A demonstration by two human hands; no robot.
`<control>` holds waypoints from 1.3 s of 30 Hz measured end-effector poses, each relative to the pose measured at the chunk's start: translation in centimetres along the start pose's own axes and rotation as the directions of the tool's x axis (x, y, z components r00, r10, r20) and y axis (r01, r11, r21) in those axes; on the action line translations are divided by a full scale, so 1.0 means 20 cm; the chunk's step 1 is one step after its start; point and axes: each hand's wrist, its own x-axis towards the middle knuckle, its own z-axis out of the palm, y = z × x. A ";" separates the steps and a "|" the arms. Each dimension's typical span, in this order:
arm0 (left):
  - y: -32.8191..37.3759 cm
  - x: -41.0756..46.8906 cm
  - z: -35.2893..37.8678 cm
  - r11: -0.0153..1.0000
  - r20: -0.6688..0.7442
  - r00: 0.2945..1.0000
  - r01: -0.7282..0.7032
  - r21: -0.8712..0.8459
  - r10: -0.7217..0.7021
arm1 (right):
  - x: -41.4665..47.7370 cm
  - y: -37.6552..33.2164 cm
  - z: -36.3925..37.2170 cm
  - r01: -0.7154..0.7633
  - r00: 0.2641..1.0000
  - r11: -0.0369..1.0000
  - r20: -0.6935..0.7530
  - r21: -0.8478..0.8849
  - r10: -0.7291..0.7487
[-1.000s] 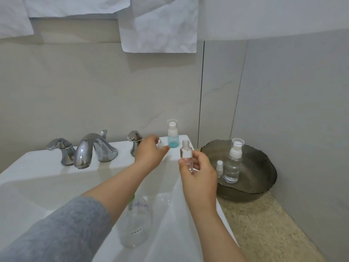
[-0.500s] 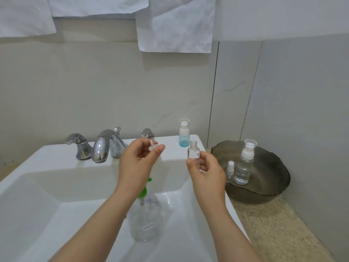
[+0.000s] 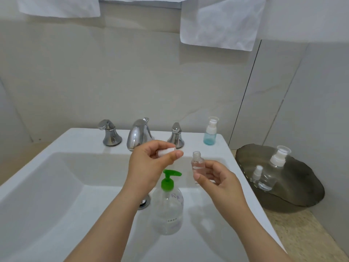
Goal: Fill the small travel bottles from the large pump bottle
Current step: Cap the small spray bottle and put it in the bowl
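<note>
My right hand (image 3: 217,178) pinches a small clear travel bottle (image 3: 197,164), upright with its neck uncapped and some clear liquid inside. My left hand (image 3: 151,163) pinches that bottle's small white cap (image 3: 166,151) just to its left, at about the same height. Below both hands the large clear pump bottle (image 3: 169,207) with a green pump head (image 3: 169,179) stands inside the white sink basin (image 3: 56,195). A small bottle with blue liquid (image 3: 210,132) stands on the sink's back right corner.
A chrome faucet (image 3: 138,134) with two handles sits at the sink's back. To the right, a dark bowl (image 3: 302,190) on the beige counter holds a clear pump bottle (image 3: 272,171) and a tiny spray bottle (image 3: 256,173). White towels (image 3: 217,23) hang above.
My left hand drew back from the sink's rear ledge with the white cap toward the uncapped bottle. The view tilted down and the pump bottle came fully into sight.
</note>
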 end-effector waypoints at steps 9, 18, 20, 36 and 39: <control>-0.02 0.00 -0.02 0.993 0.128 0.989 0.089 -0.077 -0.079 | -0.01 0.03 0.01 -0.012 0.994 0.997 0.110 -0.074 0.020; -0.03 0.00 0.01 0.992 0.109 0.993 0.049 -0.115 -0.037 | -0.01 0.03 0.02 -0.024 0.993 0.996 0.110 -0.085 0.034; -0.03 -0.01 0.01 0.989 0.084 0.996 0.025 -0.144 -0.013 | -0.01 0.02 0.01 -0.025 0.993 0.996 0.109 -0.081 0.034; -0.08 -0.01 0.04 0.995 0.192 0.981 -0.019 -0.100 0.038 | -0.02 -0.01 0.01 0.038 0.990 0.996 0.138 -0.084 -0.026; -0.09 0.00 0.04 0.998 0.212 0.976 -0.047 -0.051 0.056 | -0.02 0.00 0.01 0.035 0.990 0.995 0.143 -0.094 -0.021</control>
